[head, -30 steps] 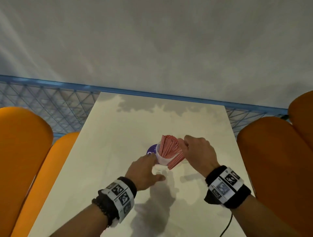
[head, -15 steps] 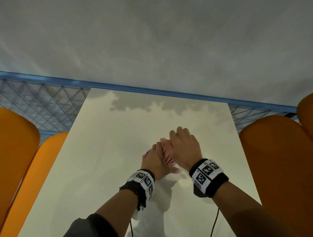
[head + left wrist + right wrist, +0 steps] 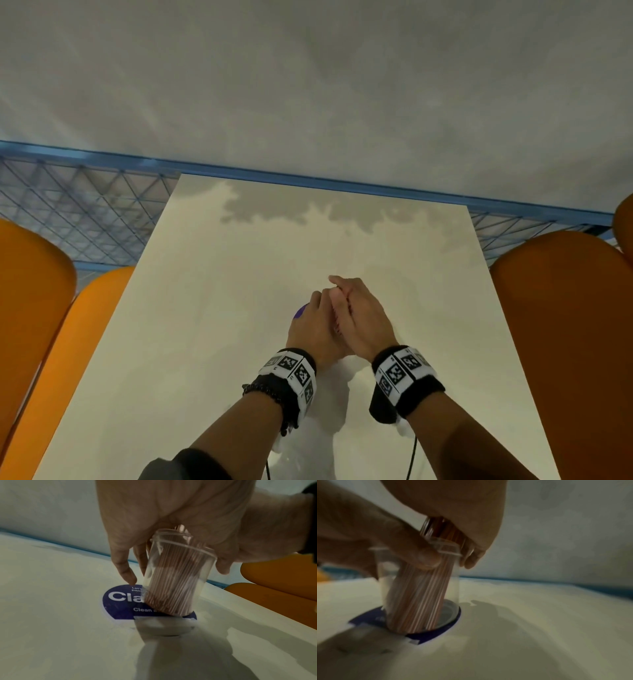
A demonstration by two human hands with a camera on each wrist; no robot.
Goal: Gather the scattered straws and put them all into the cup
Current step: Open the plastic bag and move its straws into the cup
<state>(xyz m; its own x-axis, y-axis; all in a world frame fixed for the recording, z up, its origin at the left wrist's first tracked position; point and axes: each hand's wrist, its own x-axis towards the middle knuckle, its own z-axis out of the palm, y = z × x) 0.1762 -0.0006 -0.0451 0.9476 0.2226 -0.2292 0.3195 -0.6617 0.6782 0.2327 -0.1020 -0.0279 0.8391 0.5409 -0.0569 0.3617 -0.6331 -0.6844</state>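
A clear plastic cup packed with pink straws stands slightly tilted on a purple round sticker on the white table. My left hand grips the cup near its rim, with the thumb across the cup's wall. My right hand lies over the top of the straws, palm down on their ends and fingers hanging past the rim. In the head view the hands hide the cup; only a sliver of straws shows.
Orange chair backs stand at the left and right of the table. Beyond the far edge runs a blue mesh barrier, then grey floor. Thin black cables hang from my wrists. No loose straws show on the table.
My right hand brought its bunch of straws from the cup's rim into the cup and now covers their tops. My left hand rose from the cup's base to its side.
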